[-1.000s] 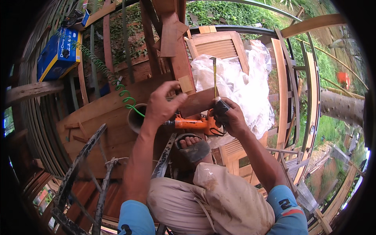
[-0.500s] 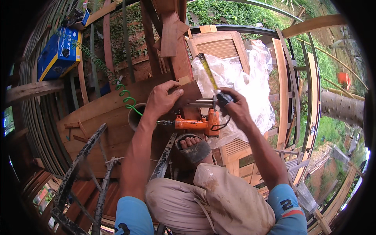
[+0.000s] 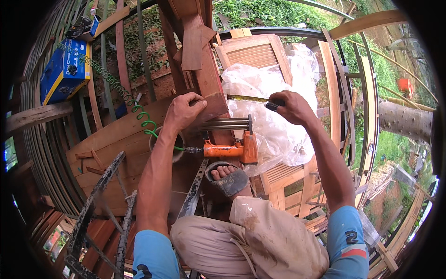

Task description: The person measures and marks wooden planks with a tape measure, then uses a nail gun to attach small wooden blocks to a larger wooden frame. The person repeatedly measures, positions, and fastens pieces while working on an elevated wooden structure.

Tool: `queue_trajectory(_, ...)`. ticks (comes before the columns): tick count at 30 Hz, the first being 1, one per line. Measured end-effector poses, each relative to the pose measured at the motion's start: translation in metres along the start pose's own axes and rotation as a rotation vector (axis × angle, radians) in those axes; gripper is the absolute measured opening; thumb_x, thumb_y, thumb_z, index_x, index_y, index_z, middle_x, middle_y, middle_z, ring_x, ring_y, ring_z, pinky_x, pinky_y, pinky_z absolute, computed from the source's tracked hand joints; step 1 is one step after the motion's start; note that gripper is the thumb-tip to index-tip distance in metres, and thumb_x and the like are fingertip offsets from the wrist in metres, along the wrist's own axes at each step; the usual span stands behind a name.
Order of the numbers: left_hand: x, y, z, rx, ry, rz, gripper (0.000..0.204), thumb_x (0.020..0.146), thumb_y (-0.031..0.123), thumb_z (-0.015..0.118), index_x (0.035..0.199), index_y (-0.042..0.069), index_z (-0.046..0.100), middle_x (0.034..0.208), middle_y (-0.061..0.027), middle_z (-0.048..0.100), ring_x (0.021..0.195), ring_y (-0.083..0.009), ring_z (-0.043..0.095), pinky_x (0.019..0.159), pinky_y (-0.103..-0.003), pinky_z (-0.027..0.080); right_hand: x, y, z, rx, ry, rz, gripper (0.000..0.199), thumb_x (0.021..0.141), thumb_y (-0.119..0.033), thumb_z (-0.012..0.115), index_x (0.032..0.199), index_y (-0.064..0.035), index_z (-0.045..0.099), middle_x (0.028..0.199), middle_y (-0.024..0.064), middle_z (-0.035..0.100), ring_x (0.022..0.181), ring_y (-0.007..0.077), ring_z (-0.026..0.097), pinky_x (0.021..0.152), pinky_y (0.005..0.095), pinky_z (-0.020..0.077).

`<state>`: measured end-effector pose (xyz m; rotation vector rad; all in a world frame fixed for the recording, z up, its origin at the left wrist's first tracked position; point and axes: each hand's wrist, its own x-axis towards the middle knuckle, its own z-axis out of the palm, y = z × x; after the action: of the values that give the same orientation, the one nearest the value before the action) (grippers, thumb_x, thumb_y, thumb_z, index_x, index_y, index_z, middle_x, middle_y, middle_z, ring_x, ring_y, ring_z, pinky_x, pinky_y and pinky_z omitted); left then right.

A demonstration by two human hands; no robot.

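Note:
My left hand (image 3: 186, 111) is closed on a short reddish-brown piece of board (image 3: 214, 106), thumb and fingers at its left end. In my right hand (image 3: 295, 107) is a tape measure (image 3: 272, 105), its case mostly covered by my fingers. The yellow blade (image 3: 248, 98) sticks out leftward, its tip close to the board's right edge; whether they touch I cannot tell. Below the hands, an orange nail gun (image 3: 227, 150) lies on the wood, with a green coiled air hose (image 3: 148, 122) joined to its left end.
My sandalled foot (image 3: 227, 179) rests just below the nail gun. Clear plastic sheeting (image 3: 272, 125) covers part of a slatted wooden panel (image 3: 251, 51). At left stand a blue and yellow box (image 3: 65, 69) and a worn black metal frame (image 3: 95, 195). Upright timbers (image 3: 197, 46) rise ahead.
My right hand has moved up and right, and the tape blade has swung from steeply upright to nearly level, pointing at the board. My left hand keeps its hold on the board.

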<state>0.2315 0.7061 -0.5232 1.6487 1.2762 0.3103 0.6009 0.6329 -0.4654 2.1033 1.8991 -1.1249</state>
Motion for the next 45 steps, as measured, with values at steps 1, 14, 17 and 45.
queue_trajectory(1,-0.001,0.0,0.0,-0.003,0.002,-0.007,0.031,0.1,0.028,0.078,0.112,0.0,0.08,0.096,-0.0132,0.081,0.092,-0.0179,0.075,0.085,-0.036,0.058,0.004,0.0,-0.002,-0.014,0.001,-0.001,0.035,0.091,-0.01,0.069,0.125,-0.0076,0.08,0.114,0.0163,0.08,0.102,0.0318,0.077,0.095,0.0432,0.061)
queue_trajectory(14,0.0,0.004,0.002,0.001,-0.002,-0.01,0.032,0.097,0.029,0.081,0.11,-0.001,0.08,0.095,-0.013,0.08,0.089,-0.016,0.074,0.083,-0.036,0.058,0.039,-0.006,-0.014,-0.127,0.032,-0.201,0.025,0.094,-0.02,0.073,0.117,-0.0119,0.081,0.102,0.0172,0.077,0.095,0.0391,0.075,0.086,0.0494,0.0585)
queue_trajectory(17,0.0,0.001,0.002,-0.038,0.013,-0.012,0.03,0.097,0.027,0.08,0.109,-0.001,0.08,0.095,-0.0112,0.08,0.09,-0.0148,0.073,0.083,-0.035,0.058,0.038,-0.006,-0.014,-0.122,0.01,-0.163,0.027,0.093,-0.019,0.072,0.118,-0.0124,0.081,0.103,0.0173,0.077,0.096,0.0389,0.075,0.086,0.0492,0.0587)
queue_trajectory(45,0.003,0.01,0.002,-0.035,0.005,-0.022,0.037,0.094,0.032,0.08,0.108,-0.003,0.08,0.097,-0.0238,0.08,0.093,-0.0339,0.08,0.083,-0.042,0.061,0.062,-0.018,-0.036,-0.189,0.018,-0.3,0.028,0.101,-0.036,0.074,0.115,-0.0129,0.081,0.1,0.0143,0.075,0.095,0.0361,0.074,0.084,0.0484,0.0567)
